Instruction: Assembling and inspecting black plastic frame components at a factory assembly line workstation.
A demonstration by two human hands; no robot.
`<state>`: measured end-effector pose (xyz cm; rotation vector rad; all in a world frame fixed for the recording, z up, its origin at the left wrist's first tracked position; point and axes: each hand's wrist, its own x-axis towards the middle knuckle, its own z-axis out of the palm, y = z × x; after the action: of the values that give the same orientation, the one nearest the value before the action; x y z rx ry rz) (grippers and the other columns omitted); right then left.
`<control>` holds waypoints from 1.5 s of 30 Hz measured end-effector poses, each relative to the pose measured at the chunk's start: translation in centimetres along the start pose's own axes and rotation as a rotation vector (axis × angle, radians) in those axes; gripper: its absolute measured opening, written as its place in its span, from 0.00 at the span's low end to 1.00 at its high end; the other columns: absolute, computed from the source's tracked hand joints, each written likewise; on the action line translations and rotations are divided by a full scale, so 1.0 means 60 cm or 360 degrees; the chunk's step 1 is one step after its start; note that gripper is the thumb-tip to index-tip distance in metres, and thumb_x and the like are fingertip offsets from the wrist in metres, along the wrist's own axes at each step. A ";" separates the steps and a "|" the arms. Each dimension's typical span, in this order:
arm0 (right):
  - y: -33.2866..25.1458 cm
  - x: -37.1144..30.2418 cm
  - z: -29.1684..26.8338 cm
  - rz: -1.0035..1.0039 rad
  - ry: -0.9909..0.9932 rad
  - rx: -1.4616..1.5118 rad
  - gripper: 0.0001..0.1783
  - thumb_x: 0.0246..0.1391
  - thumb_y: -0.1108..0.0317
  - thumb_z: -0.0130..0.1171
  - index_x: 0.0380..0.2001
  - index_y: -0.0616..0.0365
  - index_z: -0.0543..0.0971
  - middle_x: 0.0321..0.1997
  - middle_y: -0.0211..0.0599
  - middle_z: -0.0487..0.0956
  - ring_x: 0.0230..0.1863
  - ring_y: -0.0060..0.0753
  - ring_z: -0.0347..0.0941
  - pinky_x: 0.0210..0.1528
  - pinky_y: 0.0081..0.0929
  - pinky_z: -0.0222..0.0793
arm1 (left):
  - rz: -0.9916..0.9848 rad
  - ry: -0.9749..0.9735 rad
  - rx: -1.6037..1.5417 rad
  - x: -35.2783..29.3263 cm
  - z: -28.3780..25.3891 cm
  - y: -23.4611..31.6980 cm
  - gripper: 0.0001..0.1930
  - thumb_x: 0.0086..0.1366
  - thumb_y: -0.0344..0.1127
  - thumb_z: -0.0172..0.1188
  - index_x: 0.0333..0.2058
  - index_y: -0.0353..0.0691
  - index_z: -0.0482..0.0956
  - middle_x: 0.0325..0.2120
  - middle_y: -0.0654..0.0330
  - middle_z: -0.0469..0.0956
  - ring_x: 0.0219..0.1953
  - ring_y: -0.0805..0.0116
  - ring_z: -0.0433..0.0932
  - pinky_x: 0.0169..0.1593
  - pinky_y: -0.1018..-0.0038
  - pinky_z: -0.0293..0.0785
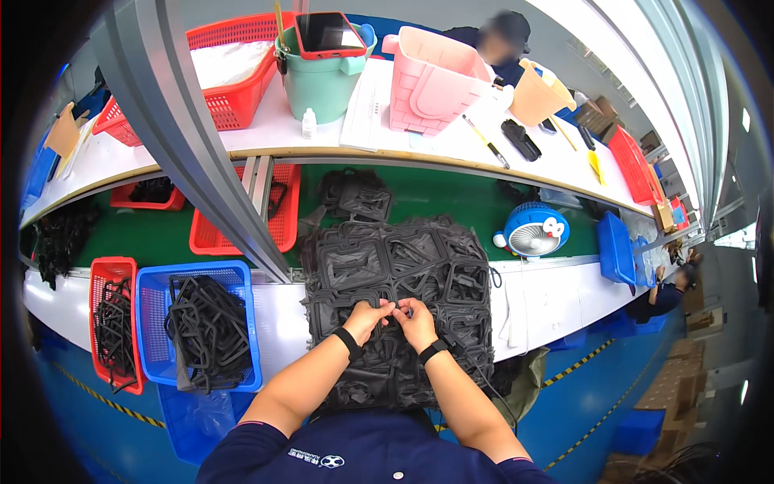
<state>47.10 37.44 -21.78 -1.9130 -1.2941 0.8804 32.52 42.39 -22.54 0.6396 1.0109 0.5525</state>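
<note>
A large stack of black, square-looped frames with thin, ragged material inside them (439, 266) covers the bench right in front of me. Over its middle, my left hand (367, 319) and my right hand (417, 324) meet with bent fingers, thumbs and forefingers pinched together. Both appear to grip the edge of one black frame in the stack; the exact spot is small and partly hidden by the fingertips. Each wrist wears a black band. A dark cord runs down the stack beside my right forearm.
Left of the stack stand a blue basket (252, 323) and a narrow red basket (99, 274), both holding black frames. Behind lies a green surface (435, 198) with a blue fan (532, 231). A grey metal post (181, 105) rises at left. The upper shelf carries a pink bin (435, 81) and a green bucket (322, 89).
</note>
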 end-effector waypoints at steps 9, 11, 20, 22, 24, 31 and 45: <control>-0.009 -0.025 -0.021 0.0241 -0.0408 0.0558 0.05 0.56 0.69 0.61 0.32 0.59 0.77 0.25 0.23 0.74 0.23 0.12 0.63 0.24 0.14 0.58 | 0.0159 -0.0210 0.0024 -0.032 -0.020 -0.016 0.10 0.62 0.38 0.63 0.30 0.36 0.77 0.25 0.66 0.73 0.29 0.76 0.69 0.37 0.77 0.66; -0.059 -0.043 -0.024 0.0557 -0.0562 0.0829 0.03 0.58 0.68 0.58 0.32 0.52 0.75 0.23 0.19 0.71 0.19 0.10 0.58 0.19 0.12 0.50 | 0.0306 -0.0353 -0.0013 -0.044 -0.040 -0.027 0.08 0.63 0.36 0.61 0.28 0.40 0.75 0.25 0.69 0.69 0.28 0.78 0.67 0.36 0.78 0.65; -0.051 -0.035 0.024 0.0375 -0.0480 0.0573 0.05 0.58 0.68 0.56 0.31 0.56 0.75 0.24 0.24 0.72 0.22 0.17 0.63 0.25 0.20 0.60 | 0.0299 -0.0171 -0.0178 -0.081 -0.061 -0.015 0.08 0.60 0.32 0.65 0.34 0.40 0.74 0.28 0.68 0.73 0.32 0.77 0.70 0.40 0.78 0.68; -0.066 -0.032 0.018 0.0120 -0.0369 0.0371 0.06 0.58 0.67 0.57 0.31 0.59 0.75 0.25 0.28 0.74 0.25 0.22 0.67 0.28 0.24 0.64 | 0.0332 -0.0273 -0.0222 -0.075 -0.053 -0.005 0.10 0.60 0.33 0.65 0.36 0.37 0.75 0.30 0.66 0.75 0.33 0.77 0.72 0.38 0.78 0.68; -0.080 -0.035 0.001 -0.0028 -0.0410 0.0118 0.09 0.56 0.66 0.58 0.32 0.62 0.75 0.27 0.36 0.77 0.30 0.30 0.72 0.36 0.29 0.67 | 0.0308 -0.0189 -0.0145 -0.080 -0.037 0.010 0.09 0.61 0.33 0.64 0.34 0.35 0.76 0.28 0.65 0.75 0.30 0.77 0.71 0.36 0.78 0.67; -0.032 -0.041 0.028 0.0281 -0.0299 0.0210 0.08 0.57 0.66 0.56 0.31 0.60 0.73 0.27 0.41 0.79 0.31 0.35 0.75 0.37 0.30 0.69 | 0.0437 0.0174 0.0286 -0.052 -0.015 -0.040 0.09 0.61 0.28 0.60 0.22 0.31 0.76 0.20 0.61 0.76 0.22 0.74 0.72 0.27 0.74 0.66; 0.096 -0.004 0.016 -0.0004 -0.0011 -0.0477 0.06 0.51 0.74 0.56 0.34 0.58 0.73 0.38 0.45 0.74 0.40 0.51 0.74 0.40 0.43 0.70 | 0.0895 -0.0694 -0.0875 -0.388 -0.099 0.125 0.11 0.63 0.32 0.56 0.41 0.37 0.65 0.22 0.59 0.70 0.24 0.62 0.77 0.34 0.62 0.79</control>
<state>49.15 35.65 -26.95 -2.1355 -1.5010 0.7236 16.33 32.99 -5.76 0.5093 0.2287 1.0821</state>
